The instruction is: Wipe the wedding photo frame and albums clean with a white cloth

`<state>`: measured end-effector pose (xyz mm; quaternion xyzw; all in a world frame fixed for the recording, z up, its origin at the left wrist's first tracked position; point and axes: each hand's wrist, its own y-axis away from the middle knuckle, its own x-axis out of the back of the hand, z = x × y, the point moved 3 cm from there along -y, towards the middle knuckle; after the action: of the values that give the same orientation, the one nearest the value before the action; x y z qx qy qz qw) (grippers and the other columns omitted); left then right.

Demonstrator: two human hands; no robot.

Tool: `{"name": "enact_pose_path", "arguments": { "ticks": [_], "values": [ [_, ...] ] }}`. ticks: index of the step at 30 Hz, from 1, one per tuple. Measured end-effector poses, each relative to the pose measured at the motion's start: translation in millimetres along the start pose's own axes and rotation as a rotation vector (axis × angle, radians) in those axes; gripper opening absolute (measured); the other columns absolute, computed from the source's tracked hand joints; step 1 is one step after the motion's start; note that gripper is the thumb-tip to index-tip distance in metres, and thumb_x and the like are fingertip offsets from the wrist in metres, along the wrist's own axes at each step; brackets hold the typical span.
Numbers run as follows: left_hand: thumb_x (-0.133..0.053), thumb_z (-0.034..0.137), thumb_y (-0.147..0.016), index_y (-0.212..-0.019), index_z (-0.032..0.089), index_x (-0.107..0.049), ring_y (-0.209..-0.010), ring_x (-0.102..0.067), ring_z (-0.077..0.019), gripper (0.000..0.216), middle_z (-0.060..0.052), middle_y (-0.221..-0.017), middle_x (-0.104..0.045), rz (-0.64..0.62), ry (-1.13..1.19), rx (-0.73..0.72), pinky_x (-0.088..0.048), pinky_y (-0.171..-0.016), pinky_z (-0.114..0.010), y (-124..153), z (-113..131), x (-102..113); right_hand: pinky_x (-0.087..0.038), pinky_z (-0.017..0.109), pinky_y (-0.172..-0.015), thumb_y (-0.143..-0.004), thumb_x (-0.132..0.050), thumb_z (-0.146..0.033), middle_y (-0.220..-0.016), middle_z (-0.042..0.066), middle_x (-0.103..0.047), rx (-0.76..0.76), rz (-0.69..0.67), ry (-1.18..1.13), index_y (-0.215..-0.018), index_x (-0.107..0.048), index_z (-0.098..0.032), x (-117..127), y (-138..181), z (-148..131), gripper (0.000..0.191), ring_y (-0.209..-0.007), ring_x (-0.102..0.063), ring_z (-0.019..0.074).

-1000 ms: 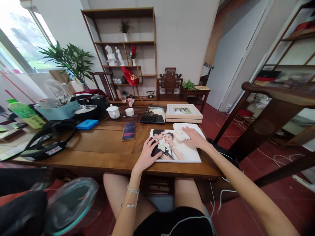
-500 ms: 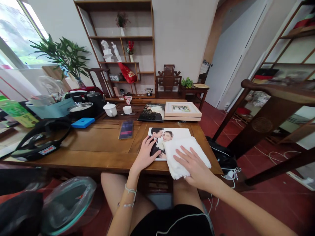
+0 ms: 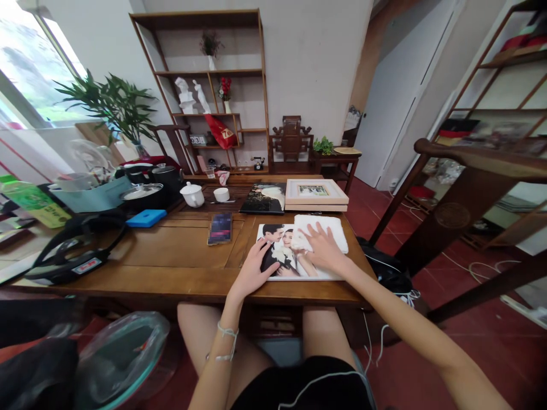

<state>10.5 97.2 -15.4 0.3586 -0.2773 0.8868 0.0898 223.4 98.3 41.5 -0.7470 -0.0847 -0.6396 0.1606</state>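
A photo panel showing a couple in wedding dress lies flat on the wooden table near its front edge. My left hand rests on the panel's left side with its fingers spread, open. Over the panel's upper right lies a folded white cloth, which covers that corner. My right hand presses flat on the cloth, fingers stretched apart, not wrapped round it.
Behind the panel lie a dark photo panel and stacked pale frames. A phone, a white teapot, a cup, a blue box and a black headset are leftward. A lined bin stands below.
My right hand has slid the white cloth forward and slightly left, from the panel's lower right to its upper right. The lower right of the photo now shows. My left hand stays put.
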Motion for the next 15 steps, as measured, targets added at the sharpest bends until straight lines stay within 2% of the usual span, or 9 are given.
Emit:
{"name": "enact_pose_path", "arguments": {
  "ticks": [4, 7, 11, 15],
  "values": [
    [-0.038, 0.036, -0.094, -0.130, 0.019, -0.050, -0.134, -0.038, -0.0215, 0.042, -0.011, -0.142, -0.045, 0.056, 0.118, 0.073, -0.026, -0.114, -0.044, -4, -7, 3, -0.006, 0.061, -0.108, -0.074, -0.061, -0.029, -0.150, 0.014, -0.029, 0.240, -0.016, -0.010, -0.145, -0.032, -0.022, -12, 38, -40, 0.077, -0.140, -0.010, 0.0393],
    [-0.036, 0.030, -0.094, -0.128, 0.022, -0.052, -0.132, -0.041, -0.0200, 0.039, -0.008, -0.140, -0.048, 0.063, 0.162, 0.095, -0.027, -0.114, -0.044, -6, -12, 5, -0.005, 0.059, -0.109, -0.070, -0.060, -0.023, -0.153, 0.012, -0.023, 0.358, -0.004, -0.029, -0.147, -0.024, -0.024, -19, 58, -51, 0.085, -0.141, -0.004, 0.0352],
    [-0.038, 0.025, -0.091, -0.130, 0.021, -0.050, -0.134, -0.037, -0.0200, 0.041, -0.009, -0.142, -0.045, 0.032, 0.142, 0.062, -0.025, -0.115, -0.044, -5, -15, 4, -0.008, 0.057, -0.110, -0.070, -0.054, -0.017, -0.152, 0.008, -0.026, 0.296, -0.027, -0.061, -0.146, -0.027, -0.028, -23, 49, -24, 0.081, -0.141, -0.010, 0.0304],
    [-0.040, 0.023, -0.090, -0.132, 0.023, -0.048, -0.135, -0.035, -0.0206, 0.043, -0.007, -0.144, -0.043, 0.028, 0.115, 0.054, -0.023, -0.116, -0.046, -5, -20, 1, -0.013, 0.058, -0.109, -0.079, -0.048, -0.022, -0.150, 0.011, -0.032, 0.091, -0.016, -0.041, -0.144, -0.033, -0.022, -16, 19, 17, 0.067, -0.140, -0.017, 0.0325]
  ]
}}
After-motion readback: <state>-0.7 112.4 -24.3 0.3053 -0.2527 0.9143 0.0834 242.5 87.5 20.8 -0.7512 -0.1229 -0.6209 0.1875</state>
